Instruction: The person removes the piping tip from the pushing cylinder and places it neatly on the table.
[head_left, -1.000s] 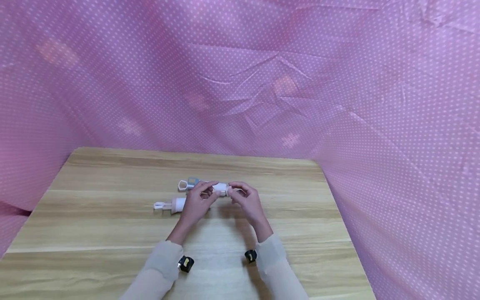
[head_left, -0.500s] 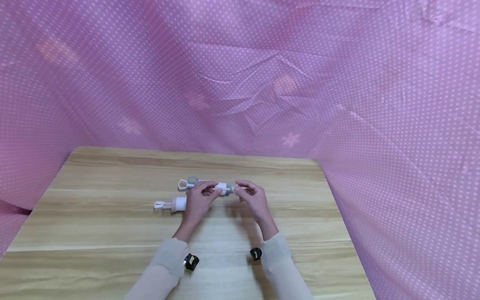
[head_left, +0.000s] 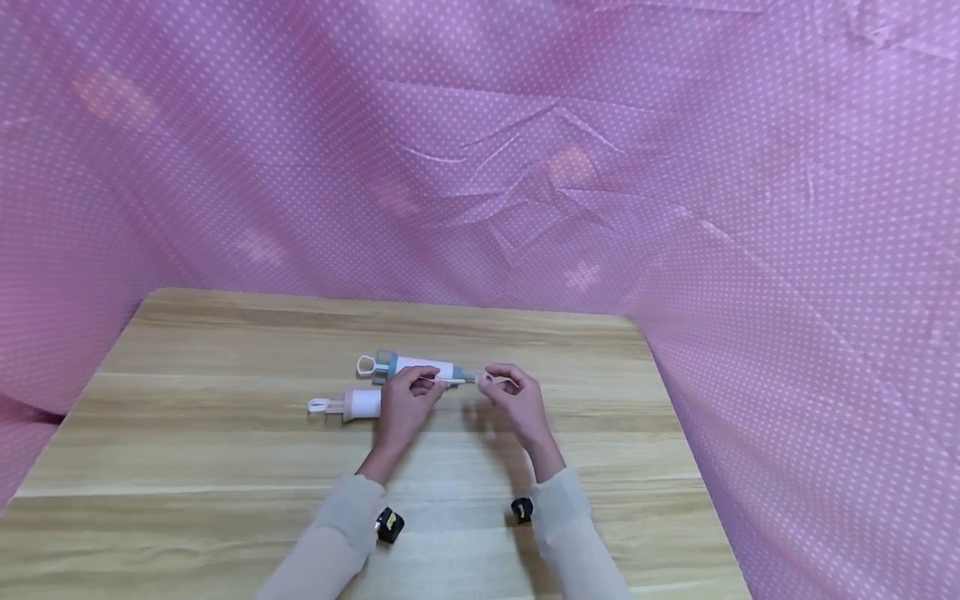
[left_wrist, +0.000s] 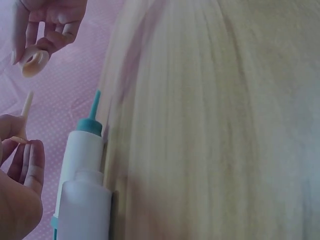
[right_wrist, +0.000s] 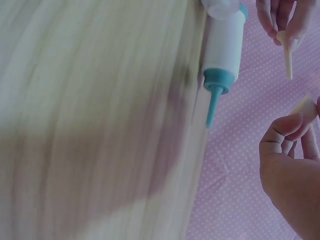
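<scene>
My left hand point(head_left: 405, 410) pinches a slim, pale nozzle point(left_wrist: 28, 106) by its wide end, its thin tip pointing toward my right hand point(head_left: 519, 408). Between thumb and fingers, my right hand holds a pale, cream-coloured ring-shaped cap point(left_wrist: 35, 63). A short gap separates nozzle and cap in both wrist views. Behind the hands on the table lies a white and teal plunger syringe point(head_left: 423, 367) with a thin teal nozzle point(right_wrist: 213, 106). Nearer lies a white and pink plunger syringe point(head_left: 365, 404), its right part hidden by my left hand in the head view.
The wooden table point(head_left: 225, 467) carries both syringes left of its middle. Pink dotted cloth point(head_left: 480, 167) hangs behind it and along both sides. Black wrist cameras point(head_left: 389, 525) stick out inward from the sleeves.
Both hands have shifted right, the right one further, so the gap between them has widened. The slim nozzle now shows in that gap, apart from the cap.
</scene>
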